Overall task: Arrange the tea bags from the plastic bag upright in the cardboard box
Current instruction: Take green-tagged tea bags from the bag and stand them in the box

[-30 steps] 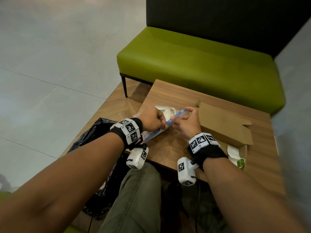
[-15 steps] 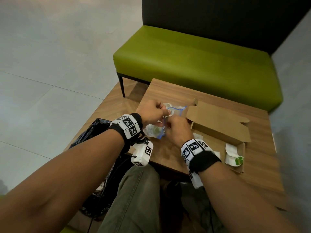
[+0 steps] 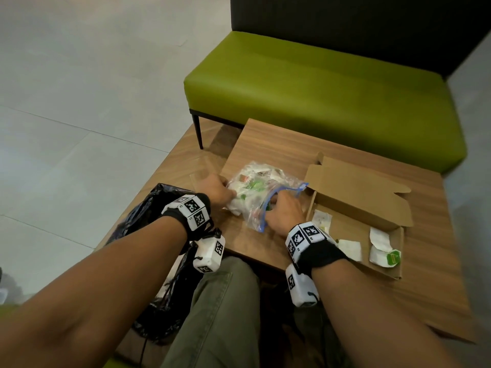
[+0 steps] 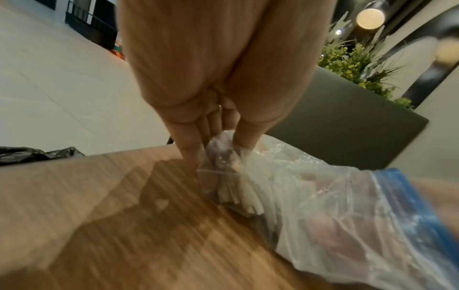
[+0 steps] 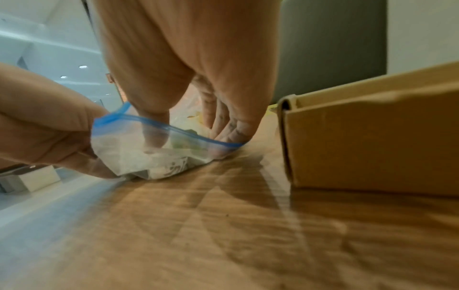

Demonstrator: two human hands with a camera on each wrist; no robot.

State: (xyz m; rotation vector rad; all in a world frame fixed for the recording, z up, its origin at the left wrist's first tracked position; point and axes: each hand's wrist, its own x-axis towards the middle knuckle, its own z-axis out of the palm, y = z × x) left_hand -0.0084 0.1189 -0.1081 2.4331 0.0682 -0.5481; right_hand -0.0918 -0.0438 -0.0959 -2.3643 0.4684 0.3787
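Note:
A clear plastic bag (image 3: 261, 188) with a blue zip seal lies on the wooden table (image 3: 279, 147), stuffed with tea bags. My left hand (image 3: 229, 193) pinches its closed left end; the left wrist view shows fingers and thumb (image 4: 216, 155) bunching the plastic (image 4: 323, 196). My right hand (image 3: 273, 205) is pushed into the bag's mouth, and in the right wrist view its fairly straight fingers (image 5: 221, 129) and thumb spread the blue seal (image 5: 174, 129). What they touch inside is hidden. The open cardboard box (image 3: 353, 208) stands right of the bag, with three tea bags (image 3: 382, 248) lying in it.
The box's lid flap (image 3: 358, 192) stands up just right of my right hand. A green bench (image 3: 318, 96) lies beyond the table. A black plastic sack (image 3: 148, 208) sits on the floor at the table's left. My knees are at the table's near edge.
Both hands were pulling the blue seal apart above the table. Now the bag lies flat, the left hand has shifted to its closed end and the right hand has gone into the mouth.

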